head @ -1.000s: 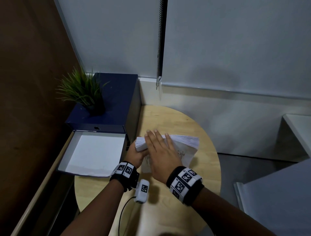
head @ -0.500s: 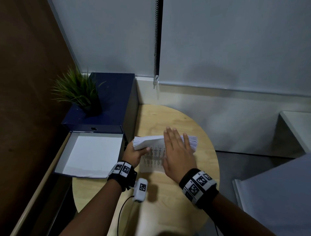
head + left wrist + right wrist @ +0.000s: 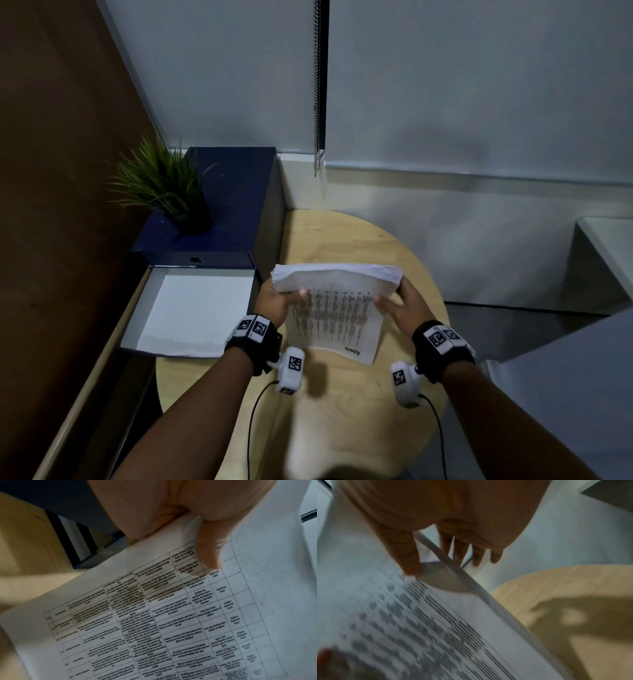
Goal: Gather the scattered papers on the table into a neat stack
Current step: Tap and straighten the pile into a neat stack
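Note:
A thick stack of white papers (image 3: 337, 301) with a printed table on its front sheet stands tilted on its lower edge on the round wooden table (image 3: 342, 411). My left hand (image 3: 277, 301) grips the stack's left side, thumb on the front sheet (image 3: 171, 615). My right hand (image 3: 404, 306) holds the right side, thumb on the printed face (image 3: 402, 615) and fingers behind the edge. The stack's top edge is roughly even.
A dark blue box (image 3: 219, 219) with a potted grass plant (image 3: 164, 185) stands left of the table. Its open lid or tray (image 3: 191, 308) holds a white sheet. A blind cord (image 3: 318, 102) hangs behind. A grey surface (image 3: 582, 394) lies at the right.
My right hand slid from the stack's top across to its right edge. The stack now stands more upright, held between both hands, with the printed sheet facing me.

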### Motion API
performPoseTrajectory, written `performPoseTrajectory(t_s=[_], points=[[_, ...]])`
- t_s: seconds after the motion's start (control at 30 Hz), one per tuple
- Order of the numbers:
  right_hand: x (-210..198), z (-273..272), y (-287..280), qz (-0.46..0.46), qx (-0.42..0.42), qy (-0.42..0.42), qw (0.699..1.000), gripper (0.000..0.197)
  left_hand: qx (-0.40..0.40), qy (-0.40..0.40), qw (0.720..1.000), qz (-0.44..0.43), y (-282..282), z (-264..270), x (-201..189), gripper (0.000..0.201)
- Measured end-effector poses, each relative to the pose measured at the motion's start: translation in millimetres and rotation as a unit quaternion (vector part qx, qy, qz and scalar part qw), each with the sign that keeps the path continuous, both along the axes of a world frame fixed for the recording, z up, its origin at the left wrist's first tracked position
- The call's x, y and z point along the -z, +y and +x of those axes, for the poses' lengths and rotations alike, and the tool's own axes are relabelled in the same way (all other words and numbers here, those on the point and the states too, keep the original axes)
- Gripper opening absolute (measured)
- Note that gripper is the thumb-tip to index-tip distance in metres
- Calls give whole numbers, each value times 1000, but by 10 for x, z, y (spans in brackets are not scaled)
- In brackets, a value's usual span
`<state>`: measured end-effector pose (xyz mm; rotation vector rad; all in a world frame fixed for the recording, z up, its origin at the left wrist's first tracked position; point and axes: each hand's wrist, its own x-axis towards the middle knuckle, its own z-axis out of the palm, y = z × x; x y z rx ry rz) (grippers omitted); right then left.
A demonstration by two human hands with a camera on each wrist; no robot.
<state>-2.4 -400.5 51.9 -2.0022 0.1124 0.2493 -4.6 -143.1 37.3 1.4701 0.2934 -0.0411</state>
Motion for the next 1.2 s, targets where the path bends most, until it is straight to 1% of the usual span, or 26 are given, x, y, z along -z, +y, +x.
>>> performPoseTrajectory(t_s=[0.03, 0.07, 0.17, 0.23, 0.3, 0.37, 0.43, 0.47, 0.6, 0.67, 0.73, 0.83, 0.87, 1.13, 1.2], points=[[27, -3, 44, -9, 5, 1, 1000, 39, 0, -2, 1000, 2, -21, 0, -18, 35], [30, -30, 99, -19, 16, -10, 1000, 37, -1, -7, 1000, 5, -47, -1, -42, 35], [-25, -150, 248, -24, 62, -61, 996, 42, -18, -33, 999, 11, -112, 0, -47, 33], [-10, -249, 313, -23, 91, -65, 994, 43, -25, -49, 998, 19, -125, -52, -26, 36], [98, -354, 334, -25, 92, -38, 995, 47, -16, -52, 998, 45, -130, -135, 67, 46], [199, -434, 323, -26, 87, -16, 996, 56, -10, -33, 997, 76, -149, -229, 138, 56], [157, -438, 303, 1, 96, -43, 994, 57, -35, -33, 996, 79, -147, -263, 147, 63], [88, -423, 310, 20, 102, -61, 993, 56, -42, -42, 996, 72, -136, -266, 120, 63], [-176, -334, 378, 88, 135, -144, 976, 41, -55, -124, 991, 11, -169, -289, -111, 52], [-251, -294, 438, 110, 164, -146, 969, 32, -64, -144, 987, -15, -193, -295, -223, 48], [-304, -253, 472, 118, 200, -140, 962, 24, -83, -139, 987, -13, -201, -262, -262, 36], [-323, -184, 492, 116, 239, -126, 956, 24, -119, -110, 987, 9, -196, -176, -263, 16], [-312, -169, 493, 114, 242, -121, 956, 23, -127, -107, 986, 16, -201, -161, -263, 13], [-338, -140, 462, 139, 225, -123, 956, 16, -125, -103, 987, -10, -198, -114, -321, 12], [-322, -134, 462, 134, 217, -129, 958, 15, -111, -108, 988, -28, -198, -131, -313, 19]])
